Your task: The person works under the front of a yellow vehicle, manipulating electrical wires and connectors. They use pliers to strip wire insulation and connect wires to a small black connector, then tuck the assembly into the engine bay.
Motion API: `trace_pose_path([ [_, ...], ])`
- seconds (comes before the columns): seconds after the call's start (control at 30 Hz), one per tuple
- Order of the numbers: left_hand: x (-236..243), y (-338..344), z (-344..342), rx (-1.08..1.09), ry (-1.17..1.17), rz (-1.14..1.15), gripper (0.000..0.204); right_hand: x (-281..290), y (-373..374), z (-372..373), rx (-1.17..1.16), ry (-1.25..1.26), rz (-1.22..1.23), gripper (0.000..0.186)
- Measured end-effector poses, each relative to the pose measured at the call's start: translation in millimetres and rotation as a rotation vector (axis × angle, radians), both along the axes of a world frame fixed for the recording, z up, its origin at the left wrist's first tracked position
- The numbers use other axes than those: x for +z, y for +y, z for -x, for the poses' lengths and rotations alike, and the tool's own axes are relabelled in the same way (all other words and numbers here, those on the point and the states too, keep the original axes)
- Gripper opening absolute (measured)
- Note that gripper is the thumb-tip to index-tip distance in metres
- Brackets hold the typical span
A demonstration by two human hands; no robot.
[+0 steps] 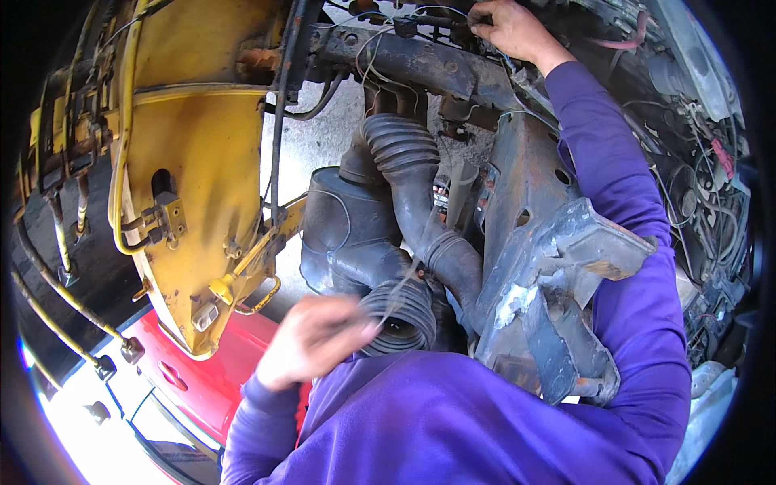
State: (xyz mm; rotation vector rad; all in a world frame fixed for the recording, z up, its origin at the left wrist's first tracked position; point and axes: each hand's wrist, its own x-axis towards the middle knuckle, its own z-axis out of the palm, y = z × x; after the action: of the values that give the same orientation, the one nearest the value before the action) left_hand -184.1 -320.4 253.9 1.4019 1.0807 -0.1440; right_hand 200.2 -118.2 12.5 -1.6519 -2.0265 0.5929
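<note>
My left hand (323, 335), blurred by motion, is closed on a thin pale strand (408, 275), apparently wire or cable, in front of a ribbed black intake hose (400, 307) with an open mouth. My right hand (505, 28) reaches to the top, fingers closed at some thin wires and a dark hose (436, 24) above a rusty frame rail (420, 65); exactly what they grip is too small to tell. A curved duct with a bellows (400, 141) runs down the middle, beside a dark cylindrical housing (331, 206).
A yellow metal structure (182, 145) with hydraulic hoses (61, 275) fills the left, with a red panel (174, 368) below it. A bent, dented metal bracket (602, 238) stands under my right arm. Cables and engine parts (703, 202) crowd the right edge.
</note>
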Motion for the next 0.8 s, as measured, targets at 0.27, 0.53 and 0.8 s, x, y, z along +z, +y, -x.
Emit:
trace_pose_path([
  [0.27, 94, -177, 190, 1.319, -0.54, 0.027, 0.042, -10, 15, 6, 0.063, -0.016, -0.122, 0.024],
  [0.53, 69, -371, 319, 2.131, 0.196, 0.05, 0.031, -7, 20, -5, 0.055, -0.086, 0.054, 0.026],
  [0.8, -17, -525, 364, 2.203, 0.78, 0.427, 0.02, -27, 37, -21, 0.154, -0.119, -0.014, 0.031],
])
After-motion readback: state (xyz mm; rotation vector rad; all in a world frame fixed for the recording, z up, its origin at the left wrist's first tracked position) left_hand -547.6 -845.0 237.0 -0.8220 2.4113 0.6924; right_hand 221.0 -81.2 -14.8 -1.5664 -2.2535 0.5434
